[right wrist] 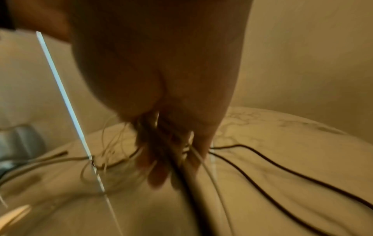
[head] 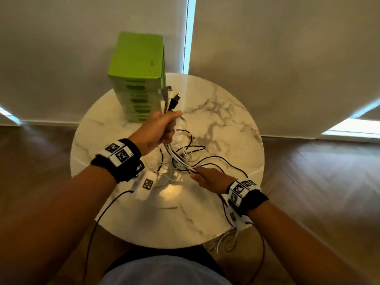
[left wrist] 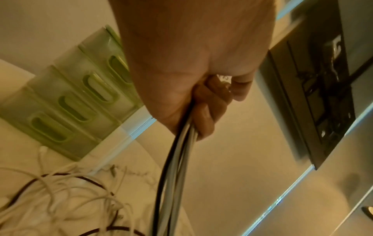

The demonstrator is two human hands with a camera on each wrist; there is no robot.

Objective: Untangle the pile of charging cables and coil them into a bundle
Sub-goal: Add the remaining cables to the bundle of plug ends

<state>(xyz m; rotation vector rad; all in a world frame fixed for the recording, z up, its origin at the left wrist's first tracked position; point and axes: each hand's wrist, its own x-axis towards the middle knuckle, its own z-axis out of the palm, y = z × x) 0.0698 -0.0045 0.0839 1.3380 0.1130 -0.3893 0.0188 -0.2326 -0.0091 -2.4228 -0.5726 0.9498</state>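
My left hand is raised above the round marble table and grips a bunch of white and black charging cables, their plugs sticking up out of the fist. In the left wrist view the fingers curl round the cable bunch. The strands run down to my right hand, which holds them lower, near the table's front right. In the right wrist view the blurred fingers close round the cables. Loose cable loops lie tangled on the table between the hands.
A green stack of drawers stands at the table's back left, close to my left hand. Black cable ends trail over the right side of the table. Window blinds hang behind; wooden floor surrounds the table.
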